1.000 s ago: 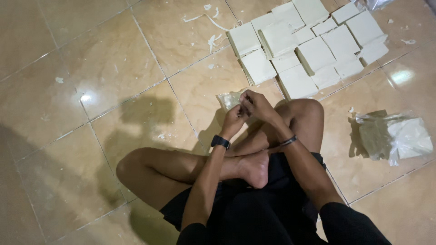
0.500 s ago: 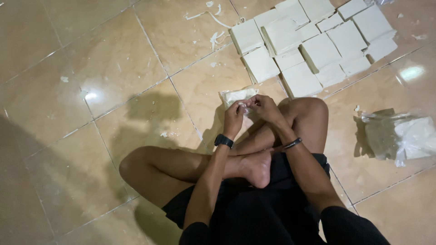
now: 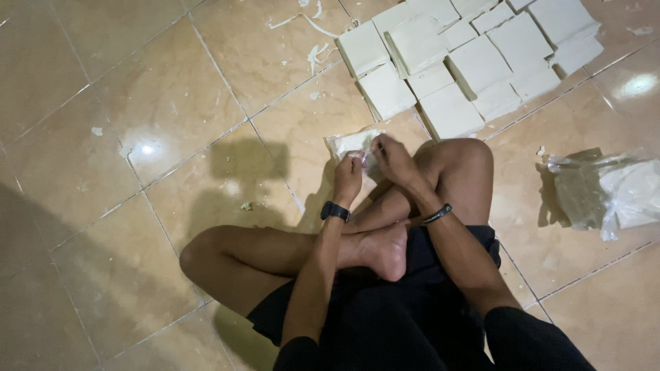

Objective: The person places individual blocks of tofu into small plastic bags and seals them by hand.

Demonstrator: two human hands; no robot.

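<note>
Seated cross-legged on the tiled floor [image 3: 124, 172], left hand [image 3: 348, 175] and right hand [image 3: 392, 156] both pinch a small clear-wrapped white packet [image 3: 352, 142] just beyond the knees, white blocks [image 3: 467, 58] laid out farther right within reach.

Open tiled floor [image 3: 137, 103] leftward; white packets [image 3: 467, 62] crowding ahead, plastic bag [image 3: 605, 192] rightward.
</note>
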